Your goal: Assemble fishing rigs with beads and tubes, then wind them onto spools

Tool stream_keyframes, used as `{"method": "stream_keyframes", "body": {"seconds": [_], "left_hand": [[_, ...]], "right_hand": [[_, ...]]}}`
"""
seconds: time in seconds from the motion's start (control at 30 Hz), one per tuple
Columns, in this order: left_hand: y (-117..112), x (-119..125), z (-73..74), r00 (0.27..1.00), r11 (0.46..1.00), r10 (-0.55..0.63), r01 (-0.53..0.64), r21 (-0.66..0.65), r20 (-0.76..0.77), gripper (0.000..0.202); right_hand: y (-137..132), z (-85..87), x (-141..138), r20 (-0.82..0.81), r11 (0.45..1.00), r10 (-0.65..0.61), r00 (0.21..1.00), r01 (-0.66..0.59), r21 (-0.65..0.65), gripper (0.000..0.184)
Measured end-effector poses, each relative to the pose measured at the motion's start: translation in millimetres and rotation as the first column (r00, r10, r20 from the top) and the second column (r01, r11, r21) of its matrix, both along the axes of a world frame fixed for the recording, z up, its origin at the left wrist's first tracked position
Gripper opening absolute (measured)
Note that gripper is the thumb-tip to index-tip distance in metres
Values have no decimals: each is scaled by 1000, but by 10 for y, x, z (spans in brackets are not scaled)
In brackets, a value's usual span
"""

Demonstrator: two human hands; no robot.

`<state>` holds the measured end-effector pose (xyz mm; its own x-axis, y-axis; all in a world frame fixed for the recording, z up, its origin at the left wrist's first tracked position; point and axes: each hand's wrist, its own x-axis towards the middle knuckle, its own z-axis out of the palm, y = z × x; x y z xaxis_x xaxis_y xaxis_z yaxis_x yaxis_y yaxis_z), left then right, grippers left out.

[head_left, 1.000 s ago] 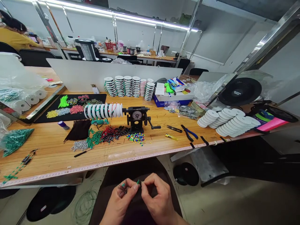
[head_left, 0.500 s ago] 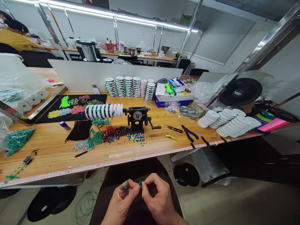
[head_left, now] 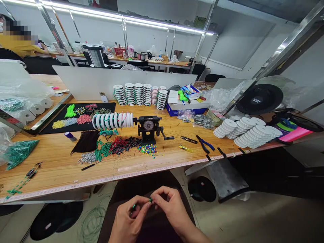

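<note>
The left hand (head_left: 128,219) and right hand (head_left: 172,208) are closing on a thin beaded strand (head_left: 142,203) above the person's dark lap, pinching it between their fingertips. Small green beads (head_left: 151,200) are showing at its ends, but the fingers are hiding most of it, and its exact form is too small to make out. Beyond the hands, the bench (head_left: 106,175) is carrying a hand-cranked winder (head_left: 148,127) loaded with white spools (head_left: 112,120). Loose black, green and red pieces (head_left: 117,145) are lying in front of it, and a scatter of coloured round beads (head_left: 147,150) is lying beside them. On the left, a clear plastic bag (head_left: 19,153) is holding green pieces and is cut off by the frame's edge. At the far right, clear bags (head_left: 194,121) are holding dark, indistinct contents.
</note>
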<state>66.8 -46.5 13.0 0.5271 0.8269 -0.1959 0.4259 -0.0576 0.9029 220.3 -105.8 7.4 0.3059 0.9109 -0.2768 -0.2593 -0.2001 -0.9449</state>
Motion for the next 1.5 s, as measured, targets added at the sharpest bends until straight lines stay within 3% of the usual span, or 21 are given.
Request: {"method": "stream_keyframes", "body": {"seconds": [0.13,0.3,0.33,0.4,0.47,0.53,0.6,0.67,0.73,0.8,0.93,1.07,1.13,1.27,1.4,1.5], "left_hand": [[50,1,28,998,996,56,-57,71,15,33],[59,11,64,997,981,-42,31,192,57,26],[69,4,67,998,971,-36,24,239,45,25],[103,-16,77,1000,958,23,-26,284,15,23],[146,-32,98,996,961,88,-84,262,-2,24],[179,-30,134,995,972,97,-93,214,-8,27],[190,-10,174,999,983,52,-49,174,-12,28],[182,19,204,1000,991,10,-6,130,-25,30],[171,43,212,999,996,-16,20,82,-39,33],[170,50,195,999,998,-23,26,49,-48,35],[195,14,137,1000,1000,-13,13,-12,-8,50],[187,2,152,995,991,-96,95,-99,-8,52],[163,17,188,985,975,-172,169,-146,-11,56],[112,39,246,971,956,-240,234,-179,-13,50],[103,30,223,961,943,-271,276,-184,51,48],[116,22,146,982,958,-172,186,-218,81,39]], "right_hand": [[18,-56,-38,-185,1000,-2,983,-3,-26,42],[11,-103,-70,-233,998,21,972,-33,-47,41],[2,-94,-45,-172,997,48,984,-56,-43,37],[-20,-56,38,98,992,125,987,-124,-20,21],[-38,-3,133,438,986,145,887,-166,9,6],[-38,44,196,594,986,106,797,-162,42,18],[-17,68,199,498,986,116,860,-159,45,22],[15,69,152,273,984,159,949,-176,38,19],[38,62,96,120,983,172,978,-179,46,17],[42,62,67,157,987,141,977,-151,53,18],[24,68,121,383,991,75,921,-112,74,19],[50,13,178,43,991,114,993,-116,69,30],[73,-4,165,-26,993,101,995,-100,61,37],[90,57,81,216,991,56,975,-80,103,28],[62,129,18,430,984,120,895,-166,71,17],[37,113,12,540,989,104,835,-145,34,17]]}}
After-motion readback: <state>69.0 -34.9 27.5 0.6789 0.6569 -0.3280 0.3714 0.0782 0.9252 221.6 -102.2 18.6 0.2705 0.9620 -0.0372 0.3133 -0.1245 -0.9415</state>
